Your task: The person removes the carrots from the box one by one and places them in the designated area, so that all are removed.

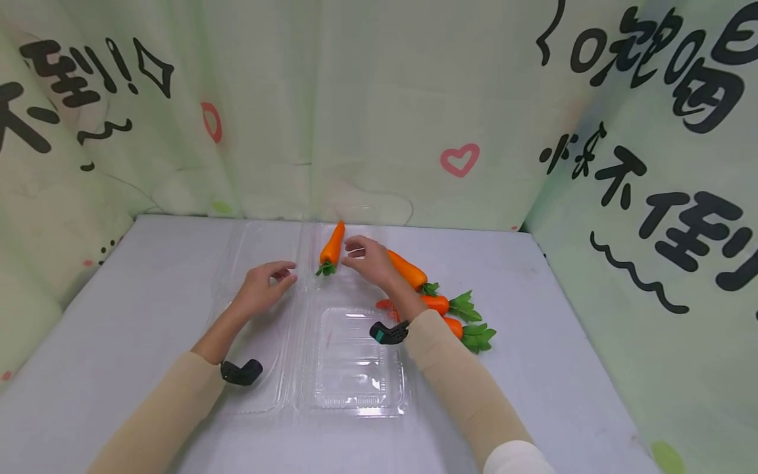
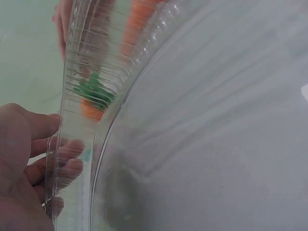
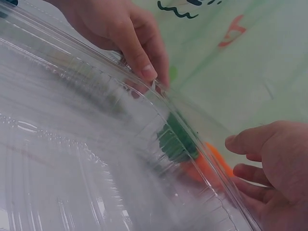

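Observation:
A clear plastic clamshell container [image 1: 355, 359] lies opened out on the table, its lid to the left. My left hand [image 1: 262, 287] pinches its thin edge; in the left wrist view, the fingertips [image 2: 72, 166] show through the plastic. An orange toy-like carrot [image 1: 333, 247] with short green leaves lies towards the far end, between my hands. I cannot tell whether it is inside the container. My right hand [image 1: 373, 262] hovers just right of it, thumb and fingers apart, holding nothing. Through the clear wall, the carrot's green top [image 3: 175, 139] appears in the right wrist view.
Several more carrots lie right of the container, partly under my right forearm, including a leafless-looking orange one [image 1: 408, 270] and one with broad leaves [image 1: 478, 337]. A pale cloth covers the table [image 1: 533, 368]. Printed green curtains [image 1: 379, 118] stand behind and at both sides.

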### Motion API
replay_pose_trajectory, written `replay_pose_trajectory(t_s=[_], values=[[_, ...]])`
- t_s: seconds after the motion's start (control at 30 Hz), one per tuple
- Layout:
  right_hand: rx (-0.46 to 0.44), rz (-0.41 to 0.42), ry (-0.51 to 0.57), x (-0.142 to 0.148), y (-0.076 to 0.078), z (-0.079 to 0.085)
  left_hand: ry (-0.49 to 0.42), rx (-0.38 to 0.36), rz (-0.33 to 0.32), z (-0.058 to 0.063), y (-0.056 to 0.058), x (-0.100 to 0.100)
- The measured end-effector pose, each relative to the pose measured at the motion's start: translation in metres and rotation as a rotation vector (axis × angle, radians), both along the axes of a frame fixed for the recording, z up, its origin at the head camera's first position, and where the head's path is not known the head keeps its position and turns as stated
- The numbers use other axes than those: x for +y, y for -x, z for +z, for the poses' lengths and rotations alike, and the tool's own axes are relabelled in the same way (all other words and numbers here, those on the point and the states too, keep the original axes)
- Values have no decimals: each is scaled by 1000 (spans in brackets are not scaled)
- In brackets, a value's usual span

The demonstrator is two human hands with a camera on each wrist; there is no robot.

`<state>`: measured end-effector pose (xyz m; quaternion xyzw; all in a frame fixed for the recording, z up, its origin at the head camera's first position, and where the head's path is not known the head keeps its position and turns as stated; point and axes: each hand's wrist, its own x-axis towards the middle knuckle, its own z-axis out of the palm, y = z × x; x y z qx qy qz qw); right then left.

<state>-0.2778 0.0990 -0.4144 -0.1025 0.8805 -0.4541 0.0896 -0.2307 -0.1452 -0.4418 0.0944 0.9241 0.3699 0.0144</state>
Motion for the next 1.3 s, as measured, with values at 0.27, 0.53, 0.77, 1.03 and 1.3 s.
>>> replay_pose_trajectory(t_s=[0.27, 0.53, 0.77, 1.03, 1.3], values=[[-15, -3, -40, -5, 4, 0, 10, 19, -10, 0, 1, 0], [-24, -7, -57, -11, 9, -3, 25, 27, -23, 1, 0, 0], [3, -33, -24, -16, 12, -8, -8, 82, -53, 1, -2, -2], [9, -29, -8, -20, 15, -9, -4, 78, -56, 1, -1, -3], [7, -6, -14, -23, 20, -9, -12, 93, -62, 0, -2, -3]])
